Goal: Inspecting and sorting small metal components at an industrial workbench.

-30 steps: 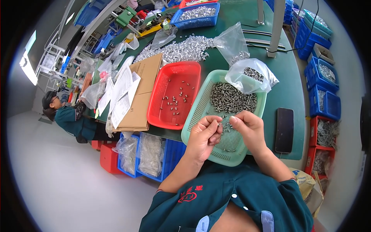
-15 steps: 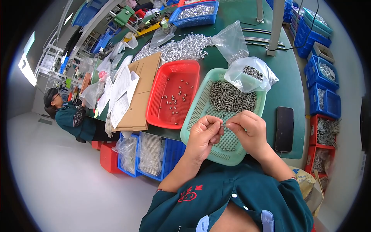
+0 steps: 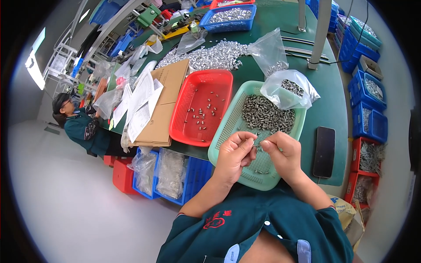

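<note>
My left hand [image 3: 236, 157] and my right hand [image 3: 283, 154] meet above the near half of a mint-green perforated basket [image 3: 224, 120]. Each is closed in a pinch, fingertips facing with a narrow gap between. A tiny metal part [image 3: 258, 143] shows at the left fingertips; its kind is too small to tell. What the right fingertips pinch, if anything, is hidden. At the basket's far end lies a heap of short dark metal cylinders [image 3: 268, 115]. A few thin small metal pieces [image 3: 262, 168] rest on its floor below my hands.
Left of it stands a red basket [image 3: 179, 127] with scattered cylinders. A clear bag of parts [image 3: 280, 94] overhangs the green basket's far rim. A black phone [image 3: 323, 151] lies on the right. Cardboard [image 3: 164, 111], papers and a silvery parts pile [image 3: 210, 57] lie beyond.
The view has shifted slightly, so the table and baskets sit a little further right and lower. My hands have drawn slightly apart at the fingertips, both still pinched.
</note>
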{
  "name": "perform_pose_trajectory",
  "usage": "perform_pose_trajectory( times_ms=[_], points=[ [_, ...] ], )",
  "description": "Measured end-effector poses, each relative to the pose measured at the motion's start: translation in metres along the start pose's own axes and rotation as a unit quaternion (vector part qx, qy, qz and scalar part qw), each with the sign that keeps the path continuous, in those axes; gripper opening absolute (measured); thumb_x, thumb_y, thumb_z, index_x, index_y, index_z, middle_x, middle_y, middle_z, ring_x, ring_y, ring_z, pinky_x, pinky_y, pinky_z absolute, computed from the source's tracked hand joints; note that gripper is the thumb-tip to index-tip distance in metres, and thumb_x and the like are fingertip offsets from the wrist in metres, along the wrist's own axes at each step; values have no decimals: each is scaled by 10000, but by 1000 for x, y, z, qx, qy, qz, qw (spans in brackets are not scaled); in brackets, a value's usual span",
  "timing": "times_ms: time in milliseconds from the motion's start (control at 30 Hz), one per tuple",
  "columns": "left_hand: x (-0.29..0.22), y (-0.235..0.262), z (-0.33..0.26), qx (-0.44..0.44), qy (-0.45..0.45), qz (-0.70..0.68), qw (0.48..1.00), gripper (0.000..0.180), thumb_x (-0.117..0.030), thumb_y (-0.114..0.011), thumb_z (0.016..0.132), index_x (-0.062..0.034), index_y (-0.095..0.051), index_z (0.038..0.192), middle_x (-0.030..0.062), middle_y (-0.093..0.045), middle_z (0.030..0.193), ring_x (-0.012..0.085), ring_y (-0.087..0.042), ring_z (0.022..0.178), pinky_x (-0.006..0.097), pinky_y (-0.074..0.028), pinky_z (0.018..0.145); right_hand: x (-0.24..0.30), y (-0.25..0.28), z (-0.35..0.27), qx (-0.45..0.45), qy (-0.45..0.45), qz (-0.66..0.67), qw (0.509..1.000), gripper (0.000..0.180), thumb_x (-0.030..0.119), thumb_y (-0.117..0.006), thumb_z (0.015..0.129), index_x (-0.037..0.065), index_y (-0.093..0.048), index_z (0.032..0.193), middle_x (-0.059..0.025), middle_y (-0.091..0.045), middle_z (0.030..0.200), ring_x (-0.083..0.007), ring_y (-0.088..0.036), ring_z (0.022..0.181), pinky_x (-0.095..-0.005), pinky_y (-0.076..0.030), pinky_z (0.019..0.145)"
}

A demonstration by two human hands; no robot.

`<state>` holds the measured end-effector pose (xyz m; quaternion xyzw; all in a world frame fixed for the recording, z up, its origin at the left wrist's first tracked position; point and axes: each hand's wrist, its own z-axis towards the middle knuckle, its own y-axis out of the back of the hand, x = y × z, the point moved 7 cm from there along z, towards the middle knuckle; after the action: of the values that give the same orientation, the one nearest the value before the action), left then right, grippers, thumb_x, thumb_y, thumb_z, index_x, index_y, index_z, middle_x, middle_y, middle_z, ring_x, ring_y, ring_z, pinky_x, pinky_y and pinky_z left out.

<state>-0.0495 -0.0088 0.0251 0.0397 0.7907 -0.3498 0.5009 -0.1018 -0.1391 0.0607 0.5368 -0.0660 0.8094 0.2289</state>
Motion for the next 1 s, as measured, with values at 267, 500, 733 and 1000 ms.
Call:
perform_pose_trajectory(
  times_ms=[267,500,733,1000],
  points=[
    [-32,71,19,-157,-62,-91,982,124,-174,-459,947,-68,-509,987,49,-505,670,66,-332,452,200,-275,412,-27,16,-2,-50,-127,183,974,143,100,-619,860,-7,-587,770,14,-533,656,-44,-455,600,-189,-367,547],
    [-42,71,27,-150,-75,-145,975,306,-343,-410,962,-79,-497,1089,103,-541,759,136,-427,561,240,-339,484,-30,7,-7,-15,-163,194,967,141,111,-628,857,-8,-601,786,18,-536,662,-38,-448,612,-188,-367,555],
    [-17,12,18,30,48,-205,977,364,-231,-393,959,31,-430,1207,214,-526,1146,336,-497,1139,430,-415,990,-18,1,-5,-12,-79,95,992,104,74,-652,813,-11,-612,770,-33,-540,677,-101,-488,617,-245,-387,552],
    [-6,-3,15,97,59,-189,975,417,63,-419,837,11,-383,1249,205,-485,1230,337,-424,1231,418,-387,1022,-9,1,-5,-24,-46,-7,999,69,59,-673,782,4,-636,763,-56,-526,624,-130,-492,552,-262,-379,496]
  ],
)
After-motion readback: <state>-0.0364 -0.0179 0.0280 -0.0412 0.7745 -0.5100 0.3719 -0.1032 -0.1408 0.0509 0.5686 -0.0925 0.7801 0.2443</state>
